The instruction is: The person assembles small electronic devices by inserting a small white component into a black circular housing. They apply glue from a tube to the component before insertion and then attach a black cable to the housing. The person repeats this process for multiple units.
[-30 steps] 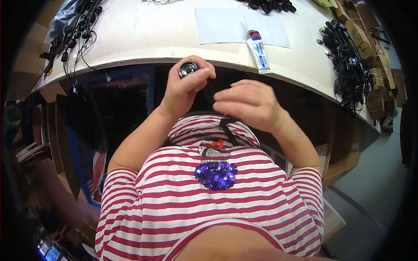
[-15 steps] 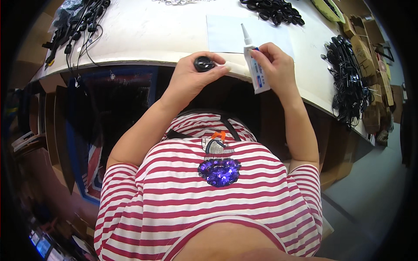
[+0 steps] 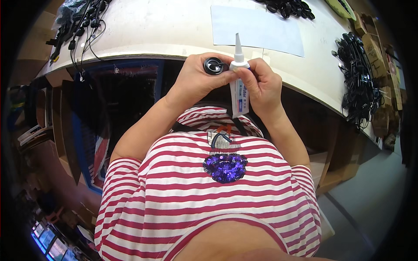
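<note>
In my left hand (image 3: 191, 82), fingers curled round it, is a small round black part (image 3: 213, 66). Its end faces up, showing a ring-like rim with a shiny middle, and a black piece juts from it toward the right; the rest is hidden in my palm. My right hand (image 3: 266, 87) pinches a white glue tube (image 3: 239, 95) with blue print near its neck. The tube stands nearly upright, its tapered nozzle (image 3: 238, 45) pointing away from me. Both hands are close together, the left thumb at the tube's neck, in front of the table edge.
The white table (image 3: 152, 30) bears a pale sheet (image 3: 257, 28), a pile of small black parts (image 3: 289, 8) and a light green bowl (image 3: 341, 8). Bundled black cables (image 3: 359, 82) lie at the right beside cardboard boxes (image 3: 373, 54). More black cables (image 3: 87, 26) lie at the left.
My right hand has brought the glue tube left, up against my left hand. The black part has turned, and its rimmed end now shows. The whole view has shifted slightly.
</note>
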The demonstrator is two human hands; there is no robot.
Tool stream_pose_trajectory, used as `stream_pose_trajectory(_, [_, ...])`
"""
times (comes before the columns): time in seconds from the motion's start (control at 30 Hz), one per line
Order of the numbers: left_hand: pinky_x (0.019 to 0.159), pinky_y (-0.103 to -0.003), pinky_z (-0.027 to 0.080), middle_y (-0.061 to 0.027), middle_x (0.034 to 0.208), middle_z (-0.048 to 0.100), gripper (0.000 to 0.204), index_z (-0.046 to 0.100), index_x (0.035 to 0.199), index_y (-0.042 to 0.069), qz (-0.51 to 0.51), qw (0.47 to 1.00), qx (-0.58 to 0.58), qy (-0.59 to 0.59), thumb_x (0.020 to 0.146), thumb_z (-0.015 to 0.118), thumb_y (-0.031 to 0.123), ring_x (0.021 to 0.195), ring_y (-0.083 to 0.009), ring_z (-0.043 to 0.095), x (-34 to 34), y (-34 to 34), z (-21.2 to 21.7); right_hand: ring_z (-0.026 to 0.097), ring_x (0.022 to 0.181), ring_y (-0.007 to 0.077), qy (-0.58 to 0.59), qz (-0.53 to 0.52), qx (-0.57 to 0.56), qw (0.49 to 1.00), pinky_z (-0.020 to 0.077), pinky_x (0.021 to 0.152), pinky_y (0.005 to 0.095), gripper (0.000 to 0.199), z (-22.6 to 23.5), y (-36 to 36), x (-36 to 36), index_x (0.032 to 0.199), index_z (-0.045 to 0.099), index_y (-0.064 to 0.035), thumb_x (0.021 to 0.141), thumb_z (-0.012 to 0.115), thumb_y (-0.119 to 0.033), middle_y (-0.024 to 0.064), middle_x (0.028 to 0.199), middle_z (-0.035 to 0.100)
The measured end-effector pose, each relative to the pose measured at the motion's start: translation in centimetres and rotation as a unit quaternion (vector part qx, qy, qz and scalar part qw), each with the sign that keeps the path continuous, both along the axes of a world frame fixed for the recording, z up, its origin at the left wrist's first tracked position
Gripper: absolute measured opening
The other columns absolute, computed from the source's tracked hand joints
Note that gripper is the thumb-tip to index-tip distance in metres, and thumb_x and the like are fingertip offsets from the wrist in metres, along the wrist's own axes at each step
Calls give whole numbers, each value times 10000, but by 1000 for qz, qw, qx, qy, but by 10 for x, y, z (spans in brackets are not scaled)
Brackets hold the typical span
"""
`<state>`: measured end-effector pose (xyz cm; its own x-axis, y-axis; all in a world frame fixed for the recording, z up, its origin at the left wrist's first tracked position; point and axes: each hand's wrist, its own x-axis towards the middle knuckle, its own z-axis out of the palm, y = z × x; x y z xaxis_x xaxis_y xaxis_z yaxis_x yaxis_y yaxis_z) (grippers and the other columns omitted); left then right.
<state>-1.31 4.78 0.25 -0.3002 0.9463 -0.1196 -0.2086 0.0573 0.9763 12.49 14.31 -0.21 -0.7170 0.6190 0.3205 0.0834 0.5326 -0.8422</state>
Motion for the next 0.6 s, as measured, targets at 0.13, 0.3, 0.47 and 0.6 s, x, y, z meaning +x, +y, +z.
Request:
stream_pose_trajectory(0.13, [660,-199,477,-46,814,615,287,594,956,-37,-13,1000,-20,1,721,707,82,736,-77,577,0,1,4,576,523,122,-1,11,-25,1000,435,468,238,192,-1,-2,2,801,573,-22,838,596,-209,71,620,600])
stream_pose_trajectory(0.3, [627,-186,457,-26,775,604,261,605,909,-27,-20,999,-25,-10,705,721,88,693,-58,552,0,0,2,567,522,111,30,27,-39,998,432,468,232,175,-3,-3,3,790,575,-18,834,601,-185,69,612,597])
stream_pose_trajectory(0.47, [599,-171,436,2,735,585,231,610,872,-12,-25,999,-17,-12,696,724,84,659,-41,527,2,-2,3,534,512,83,43,33,-42,998,421,465,221,173,-6,-6,4,767,571,-15,833,604,-171,56,597,586])
stream_pose_trajectory(0.6, [590,-169,432,2,730,583,210,611,855,-9,-25,999,-11,-19,692,716,71,651,-39,525,2,-2,2,507,503,69,60,43,-61,995,405,458,210,173,-10,-6,3,753,565,-16,835,604,-164,51,588,574])
